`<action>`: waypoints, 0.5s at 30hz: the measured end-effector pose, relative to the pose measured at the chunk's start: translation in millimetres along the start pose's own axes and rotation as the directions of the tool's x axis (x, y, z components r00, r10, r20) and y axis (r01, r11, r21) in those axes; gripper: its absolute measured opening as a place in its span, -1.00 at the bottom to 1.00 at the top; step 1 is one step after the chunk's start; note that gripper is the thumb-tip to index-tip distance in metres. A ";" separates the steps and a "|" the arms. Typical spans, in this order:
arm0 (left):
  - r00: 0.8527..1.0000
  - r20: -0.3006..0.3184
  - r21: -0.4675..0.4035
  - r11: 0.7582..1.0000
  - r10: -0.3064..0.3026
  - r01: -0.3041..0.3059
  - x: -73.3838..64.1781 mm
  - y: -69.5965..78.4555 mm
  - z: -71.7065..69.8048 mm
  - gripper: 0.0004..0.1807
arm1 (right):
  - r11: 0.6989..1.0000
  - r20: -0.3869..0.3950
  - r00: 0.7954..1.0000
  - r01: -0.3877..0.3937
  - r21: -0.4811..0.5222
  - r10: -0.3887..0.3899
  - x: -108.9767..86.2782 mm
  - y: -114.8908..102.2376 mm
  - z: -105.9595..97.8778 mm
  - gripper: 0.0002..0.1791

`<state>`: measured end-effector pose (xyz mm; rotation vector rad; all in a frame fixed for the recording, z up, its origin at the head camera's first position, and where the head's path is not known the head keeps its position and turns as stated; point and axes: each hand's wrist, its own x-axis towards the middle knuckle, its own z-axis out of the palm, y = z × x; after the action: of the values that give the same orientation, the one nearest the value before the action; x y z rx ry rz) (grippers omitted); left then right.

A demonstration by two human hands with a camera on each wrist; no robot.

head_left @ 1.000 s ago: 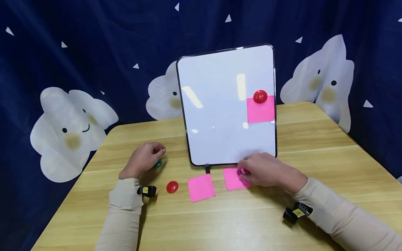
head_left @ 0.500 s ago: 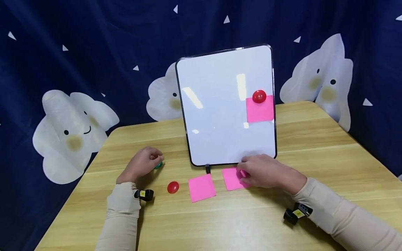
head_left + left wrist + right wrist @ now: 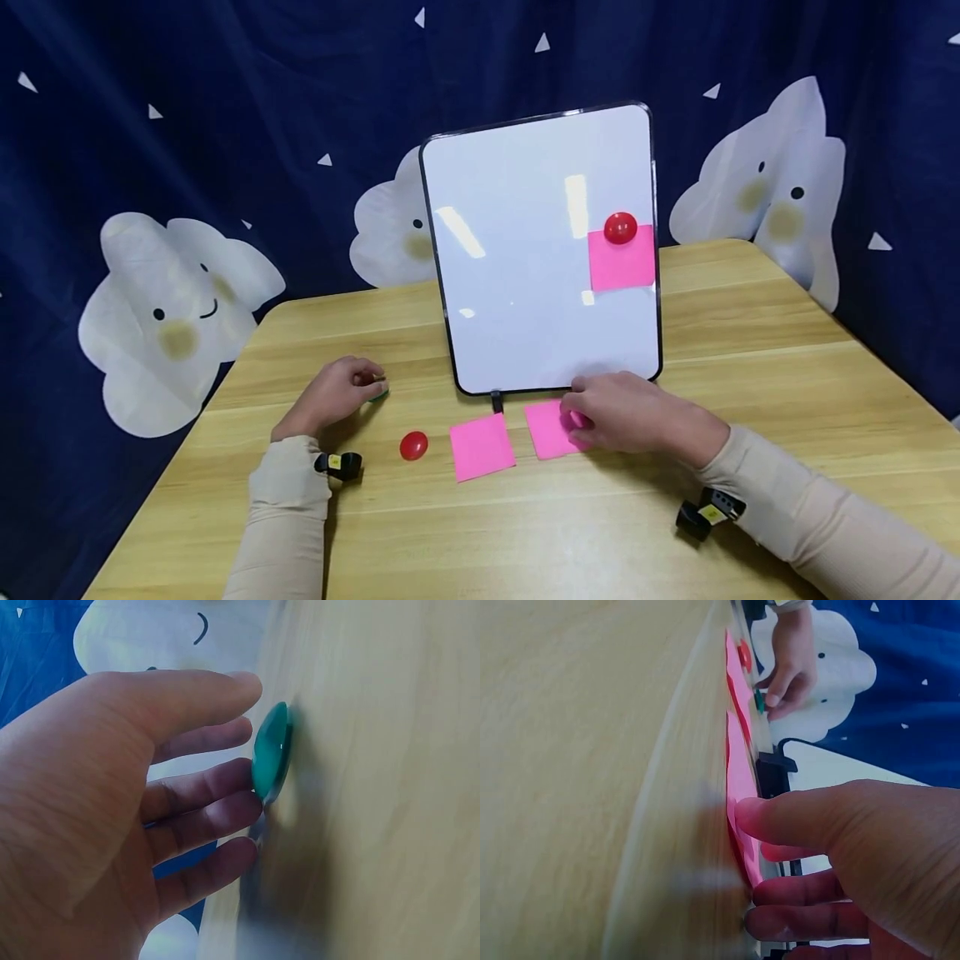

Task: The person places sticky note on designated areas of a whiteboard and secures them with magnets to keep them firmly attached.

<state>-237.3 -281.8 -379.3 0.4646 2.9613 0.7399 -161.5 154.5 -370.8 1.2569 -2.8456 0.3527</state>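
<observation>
My right hand (image 3: 626, 417) is at the right part of a pink sticky note (image 3: 542, 431) below the whiteboard. In the right wrist view the thumb lies on the note (image 3: 739, 765) and the index finger curls in at its edge, pinching it. My left hand (image 3: 337, 393) is lowered over a round green magnet (image 3: 270, 750) on the table. Its fingers are loosely bent, with the fingertips right at the magnet's side and the thumb tip close to its rim. In the head view the left fingers mostly hide the magnet.
A whiteboard (image 3: 525, 333) stands behind the hands, bearing a red magnet (image 3: 620, 227) on a pink note (image 3: 621, 268). Another pink note (image 3: 482, 448) and a red magnet (image 3: 413, 445) lie on the wooden table (image 3: 480, 542) between the hands. A patterned blue curtain (image 3: 315, 75) hangs behind.
My left hand has come down and slightly left onto the green magnet, covering more of it. My right hand has shifted a little left, and its pink note has slid and turned slightly with it.
</observation>
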 end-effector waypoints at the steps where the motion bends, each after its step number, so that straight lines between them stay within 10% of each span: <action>1: 1.000 0.004 -0.006 1.000 -0.003 0.003 -0.4 -0.2 0.3 -0.70 | 1.000 -0.004 1.000 -0.001 -0.006 0.001 0.0 -0.5 0.1 -0.88; 15: 0.998 0.054 -0.084 0.996 -0.036 0.040 0.1 -8.1 5.3 -0.62 | 0.999 -0.027 0.999 -0.026 -0.023 0.026 0.5 -2.3 1.2 -0.82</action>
<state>-239.0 -286.2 -387.8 0.4139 2.8685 0.8326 -160.0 152.4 -371.5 1.2032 -2.8376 0.3336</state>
